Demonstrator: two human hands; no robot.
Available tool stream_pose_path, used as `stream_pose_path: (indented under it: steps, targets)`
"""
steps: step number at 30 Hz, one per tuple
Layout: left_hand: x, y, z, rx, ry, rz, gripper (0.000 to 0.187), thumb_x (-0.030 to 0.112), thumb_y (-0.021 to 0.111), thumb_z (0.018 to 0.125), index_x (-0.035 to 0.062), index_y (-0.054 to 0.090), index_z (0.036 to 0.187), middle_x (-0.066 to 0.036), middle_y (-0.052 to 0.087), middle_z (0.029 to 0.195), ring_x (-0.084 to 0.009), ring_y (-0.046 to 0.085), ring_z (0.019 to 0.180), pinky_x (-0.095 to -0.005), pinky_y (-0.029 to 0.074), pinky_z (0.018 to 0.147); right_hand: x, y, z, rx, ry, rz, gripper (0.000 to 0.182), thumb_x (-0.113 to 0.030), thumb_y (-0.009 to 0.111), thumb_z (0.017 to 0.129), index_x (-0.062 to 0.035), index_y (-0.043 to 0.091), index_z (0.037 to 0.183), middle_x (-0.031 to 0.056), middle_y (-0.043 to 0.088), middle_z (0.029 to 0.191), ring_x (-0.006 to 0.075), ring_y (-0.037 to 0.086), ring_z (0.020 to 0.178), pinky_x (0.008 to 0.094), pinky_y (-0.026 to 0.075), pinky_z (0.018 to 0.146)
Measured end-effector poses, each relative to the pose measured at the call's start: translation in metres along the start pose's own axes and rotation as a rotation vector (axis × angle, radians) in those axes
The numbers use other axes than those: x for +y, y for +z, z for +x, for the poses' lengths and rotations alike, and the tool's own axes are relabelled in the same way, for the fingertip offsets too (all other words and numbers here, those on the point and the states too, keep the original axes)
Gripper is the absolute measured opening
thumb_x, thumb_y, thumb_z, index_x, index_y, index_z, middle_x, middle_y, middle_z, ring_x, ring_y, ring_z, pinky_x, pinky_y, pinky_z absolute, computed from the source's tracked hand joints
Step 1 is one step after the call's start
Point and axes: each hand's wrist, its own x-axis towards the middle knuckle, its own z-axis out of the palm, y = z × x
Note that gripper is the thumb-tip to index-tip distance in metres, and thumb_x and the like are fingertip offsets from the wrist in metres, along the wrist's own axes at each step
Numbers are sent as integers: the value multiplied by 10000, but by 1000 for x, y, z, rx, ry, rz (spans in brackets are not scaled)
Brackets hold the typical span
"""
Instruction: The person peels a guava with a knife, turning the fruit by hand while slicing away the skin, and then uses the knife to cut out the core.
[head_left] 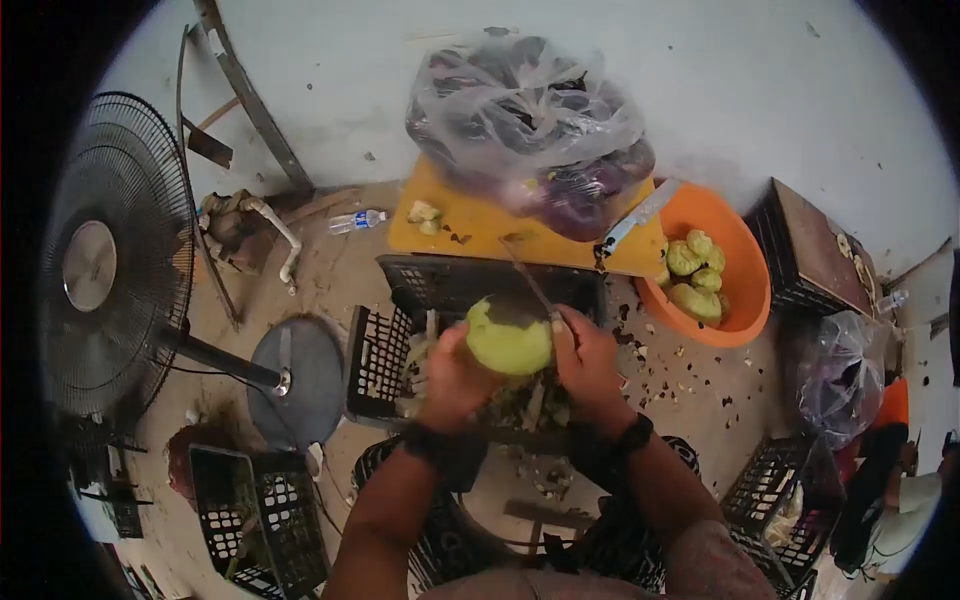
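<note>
My left hand (455,372) is wrapped round the left side of a round, pale green vegetable (512,348), whose flesh looks partly peeled, with a dark patch on top. My right hand (588,360) grips a knife (532,282) at the vegetable's right side, its blade slanting up and away to the left. Both hands are over a black plastic crate (385,350) holding scraps and trimmings. Beyond the crate, a yellow board (480,236) bears a few pale pieces and a second knife (640,215) with a wide blade.
A clear plastic bag (530,120) of dark purple produce rests on the board. To the right stands an orange basin (745,310) with several yellow-green peeled vegetables. A standing fan (110,260) is at left, a water bottle (358,221) behind. Black crates (225,500) flank me; scraps litter the floor.
</note>
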Motion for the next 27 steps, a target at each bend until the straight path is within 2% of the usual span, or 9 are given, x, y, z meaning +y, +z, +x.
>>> stream_pose_path:
  steps: [1, 5, 7, 11, 13, 17, 20, 22, 27]
  targets:
    - [0, 0, 1, 0, 12, 49, 539, 492, 375, 940, 94, 504, 1281, -90, 549, 1280, -280, 509, 1188, -446, 378, 1018, 0, 1, 0, 31, -58, -33, 266, -186, 575, 876, -19, 613, 1080, 195, 633, 842, 352, 636, 754, 391, 500, 662]
    - [-8, 5, 4, 20, 106, 115, 562, 520, 365, 943, 102, 481, 1301, -80, 546, 1286, -277, 510, 1189, -440, 387, 1014, -9, 2, -5, -2, -60, 17, 259, -171, 582, 867, -23, 615, 1078, 192, 633, 857, 351, 636, 761, 395, 503, 672]
    - [-6, 12, -1, 1, -27, 47, 586, 557, 335, 946, 119, 467, 1313, -73, 546, 1281, -274, 515, 1181, -440, 401, 1003, -6, 4, -4, 62, -209, -62, 255, -158, 587, 857, -29, 619, 1075, 172, 627, 832, 335, 630, 730, 390, 500, 657]
    - [-4, 34, -7, 95, -52, 1, 637, 602, 290, 933, 104, 474, 1285, -108, 542, 1258, -283, 518, 1156, -460, 427, 960, -14, -2, -9, -36, -151, -132, 265, -152, 607, 836, -34, 619, 1073, 148, 616, 808, 326, 619, 708, 383, 494, 640]
    - [-3, 25, -1, 152, 31, 13, 674, 637, 263, 922, 107, 474, 1281, -116, 538, 1252, -308, 521, 1140, -475, 423, 957, -16, -3, -7, -16, -345, -188, 253, -85, 627, 819, -12, 633, 1060, 149, 639, 831, 264, 639, 671, 330, 505, 608]
    - [7, 13, 1, 148, 66, -22, 693, 653, 265, 913, 107, 473, 1286, -120, 539, 1246, -316, 516, 1134, -482, 414, 958, -24, -6, -12, -66, -386, -293, 274, -90, 670, 774, -38, 646, 1042, 119, 626, 803, 246, 636, 658, 333, 502, 570]
    - [12, 11, -1, 183, 26, -71, 705, 661, 269, 907, 105, 473, 1289, -127, 542, 1239, -326, 505, 1141, -501, 393, 967, -22, -5, -13, -61, -514, -317, 302, -123, 708, 746, -65, 654, 1038, 89, 613, 780, 232, 620, 622, 330, 490, 527]
    - [11, 5, 2, 180, 31, -60, 799, 743, 287, 844, 128, 473, 1318, -137, 509, 1300, -348, 482, 1182, -537, 375, 975, -25, -3, -14, -65, -566, -372, 311, -157, 732, 731, -82, 662, 1025, 74, 592, 744, 242, 596, 586, 335, 476, 500]
    - [13, 17, -3, 197, -16, -63, 792, 738, 290, 845, 127, 478, 1314, -139, 501, 1309, -350, 483, 1177, -527, 371, 976, -28, -5, -15, -56, -564, -409, 318, -185, 745, 722, -88, 668, 1015, 74, 562, 713, 246, 581, 567, 342, 461, 484]
